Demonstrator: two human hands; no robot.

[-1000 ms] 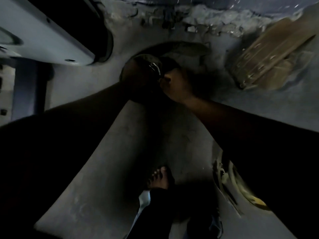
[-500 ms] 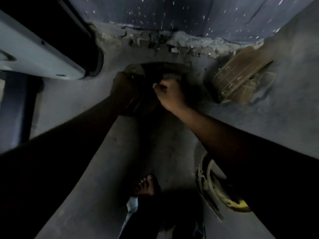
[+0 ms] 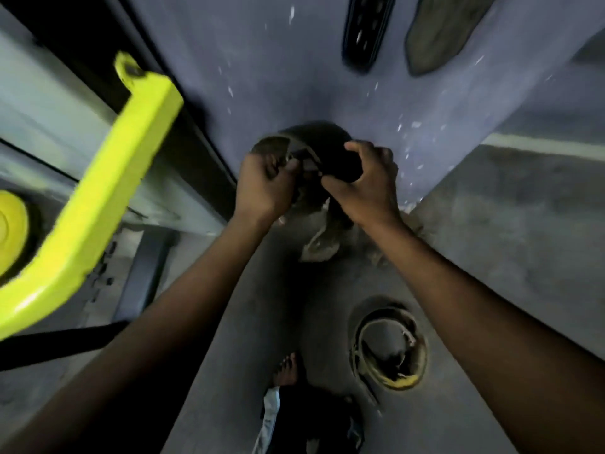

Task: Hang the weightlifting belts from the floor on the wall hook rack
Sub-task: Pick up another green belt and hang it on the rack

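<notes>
Both hands hold a dark curled weightlifting belt (image 3: pixel 314 139) up in front of the blue wall. My left hand (image 3: pixel 266 188) grips its left end and my right hand (image 3: pixel 365 181) pinches its right side. One end of the belt hangs down below my hands. A second belt (image 3: pixel 389 347), coiled with a yellowish edge, lies on the floor near my right forearm. Two belts hang on the wall at the top: a black one (image 3: pixel 366 31) and a grey-brown one (image 3: pixel 438 31). The hook rack itself is out of view.
A bright yellow machine arm (image 3: pixel 98 198) and a yellow disc (image 3: pixel 9 231) stand close on the left, with a grey machine frame (image 3: pixel 42 103) behind. My bare foot (image 3: pixel 288 368) rests on the grey floor below. A grey wall (image 3: pixel 540 198) runs along the right.
Both hands have lifted the dark belt from the floor up in front of the wall. The view has tilted upward, and the brown belt by the wall base is out of sight.
</notes>
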